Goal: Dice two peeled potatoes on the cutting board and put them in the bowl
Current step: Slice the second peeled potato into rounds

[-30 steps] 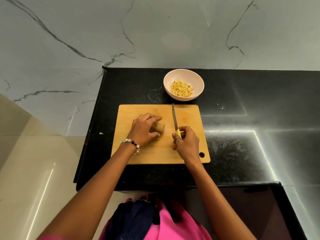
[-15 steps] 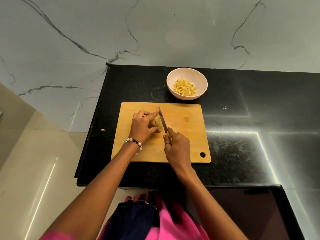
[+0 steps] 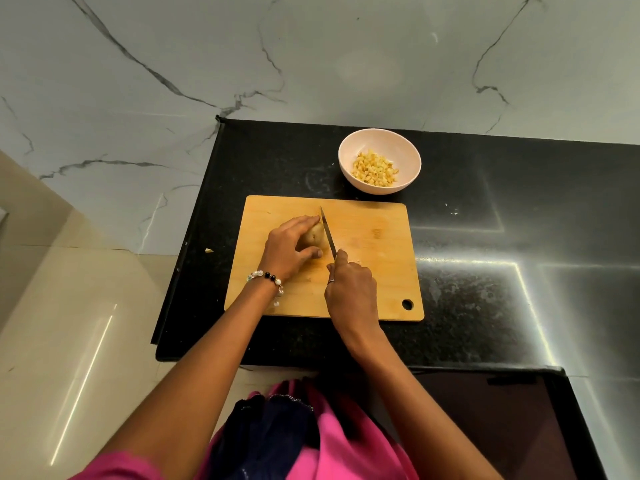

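Note:
A peeled potato lies on the wooden cutting board. My left hand grips it from the left, fingers and thumb curled round it. My right hand holds the handle of a knife; the blade runs along the potato's right side, tip pointing away from me. Behind the board stands a pale pink bowl holding several yellow potato dice.
The board lies on a black stone counter whose left edge drops to a beige floor. A small potato scrap sits at that edge. A marble wall rises behind. A dark panel lies at the front right.
The knife has moved left from the middle of the board to the potato's right side. My left hand stays on the potato.

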A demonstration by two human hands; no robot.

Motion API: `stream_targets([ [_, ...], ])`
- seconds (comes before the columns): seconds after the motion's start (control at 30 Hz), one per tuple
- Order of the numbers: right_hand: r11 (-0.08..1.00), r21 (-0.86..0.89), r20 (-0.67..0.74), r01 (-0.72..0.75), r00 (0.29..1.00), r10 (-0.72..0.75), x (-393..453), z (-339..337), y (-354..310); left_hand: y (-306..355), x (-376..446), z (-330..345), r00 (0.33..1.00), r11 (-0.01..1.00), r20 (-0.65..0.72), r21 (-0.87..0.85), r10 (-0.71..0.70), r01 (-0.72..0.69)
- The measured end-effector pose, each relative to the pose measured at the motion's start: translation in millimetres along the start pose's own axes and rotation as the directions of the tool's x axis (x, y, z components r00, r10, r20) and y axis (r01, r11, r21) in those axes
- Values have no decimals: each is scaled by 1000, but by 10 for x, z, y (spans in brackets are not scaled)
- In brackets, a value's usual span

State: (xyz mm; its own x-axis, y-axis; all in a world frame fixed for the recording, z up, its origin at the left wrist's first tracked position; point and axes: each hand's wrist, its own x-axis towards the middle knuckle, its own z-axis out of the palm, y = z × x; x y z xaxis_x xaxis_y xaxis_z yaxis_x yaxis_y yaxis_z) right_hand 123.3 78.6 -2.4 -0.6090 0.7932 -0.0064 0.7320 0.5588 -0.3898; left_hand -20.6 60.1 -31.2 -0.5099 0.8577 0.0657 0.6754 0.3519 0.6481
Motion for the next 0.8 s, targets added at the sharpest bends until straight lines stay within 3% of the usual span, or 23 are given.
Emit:
stream_targets([
  [0.27, 995, -74, 96, 66, 994, -58, 100, -175, -166, -12, 11, -13, 1000, 1000, 4, -1, 31, -31],
  [0.37, 989, -88, 74, 116, 991, -110, 174, -150, -213, -25, 10, -10, 999, 999, -19, 7, 49, -49],
  [0.63, 982, -162, 67, 97, 994, -87, 83, -78, -226, -34, 2, 11, 996, 996, -29, 36, 85, -84],
  [0.8, 993, -89, 113, 75, 992, -65, 202, -49, -240, -26, 2, -6, 996, 996, -21, 39, 83, -82],
])
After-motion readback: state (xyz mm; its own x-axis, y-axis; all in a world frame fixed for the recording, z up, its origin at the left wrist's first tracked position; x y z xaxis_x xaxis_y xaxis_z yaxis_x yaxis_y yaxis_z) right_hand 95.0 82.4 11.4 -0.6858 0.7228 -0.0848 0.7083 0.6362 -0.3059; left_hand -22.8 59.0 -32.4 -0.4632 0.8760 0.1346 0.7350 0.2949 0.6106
